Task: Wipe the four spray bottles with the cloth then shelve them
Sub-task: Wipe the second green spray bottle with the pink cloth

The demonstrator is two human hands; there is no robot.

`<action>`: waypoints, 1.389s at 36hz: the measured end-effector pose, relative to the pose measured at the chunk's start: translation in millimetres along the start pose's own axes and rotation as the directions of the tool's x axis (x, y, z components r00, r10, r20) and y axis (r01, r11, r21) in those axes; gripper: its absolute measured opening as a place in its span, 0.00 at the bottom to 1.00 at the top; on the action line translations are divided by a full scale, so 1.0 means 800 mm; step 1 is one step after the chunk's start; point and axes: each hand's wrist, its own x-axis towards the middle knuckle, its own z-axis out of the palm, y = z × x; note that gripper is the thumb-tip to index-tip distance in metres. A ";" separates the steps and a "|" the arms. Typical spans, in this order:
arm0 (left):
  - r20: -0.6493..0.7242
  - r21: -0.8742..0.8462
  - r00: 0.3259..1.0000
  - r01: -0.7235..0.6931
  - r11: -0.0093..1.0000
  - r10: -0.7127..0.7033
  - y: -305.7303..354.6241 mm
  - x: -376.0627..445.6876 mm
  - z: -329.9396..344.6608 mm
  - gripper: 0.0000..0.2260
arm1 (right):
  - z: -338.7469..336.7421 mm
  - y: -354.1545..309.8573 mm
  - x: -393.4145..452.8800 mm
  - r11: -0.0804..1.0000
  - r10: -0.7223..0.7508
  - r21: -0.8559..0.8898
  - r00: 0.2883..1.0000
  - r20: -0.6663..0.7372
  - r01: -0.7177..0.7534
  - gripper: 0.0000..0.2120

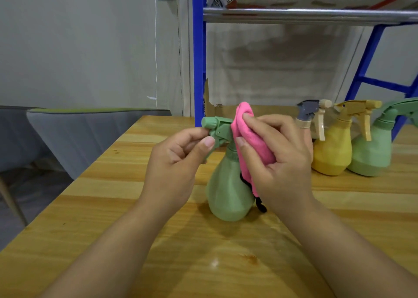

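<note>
A green spray bottle (226, 193) stands upright on the wooden table (113, 207) in front of me. My left hand (178, 159) pinches its green trigger head near the nozzle. My right hand (278, 157) presses a folded pink cloth (251, 144) against the back of the head and neck. To the right stand three more bottles: one with a grey and beige head (311, 119), mostly hidden behind my right hand, a yellow one (332, 153), and a green one (371, 155).
A blue metal shelf rack (199, 60) rises behind the table, with a steel shelf edge (312, 15) high up bearing flattened cardboard. A cardboard piece (207, 103) leans at the rack's foot. Grey chairs (74, 135) stand left of the table.
</note>
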 end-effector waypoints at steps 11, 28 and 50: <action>0.083 -0.072 0.996 -0.036 0.997 0.042 0.004 -0.007 -0.014 0.07 | 0.010 -0.006 -0.021 0.953 -0.298 -0.003 0.941 0.161 0.302 0.13; -0.018 0.047 0.996 -0.087 0.995 0.088 -0.005 -0.009 -0.012 0.13 | 0.004 0.003 -0.019 0.991 -0.120 -0.051 0.987 0.108 0.126 0.10; 0.062 0.150 0.997 -0.065 0.987 0.056 -0.011 -0.006 -0.004 0.15 | -0.009 0.006 -0.024 0.940 0.321 0.017 0.901 0.293 -0.340 0.06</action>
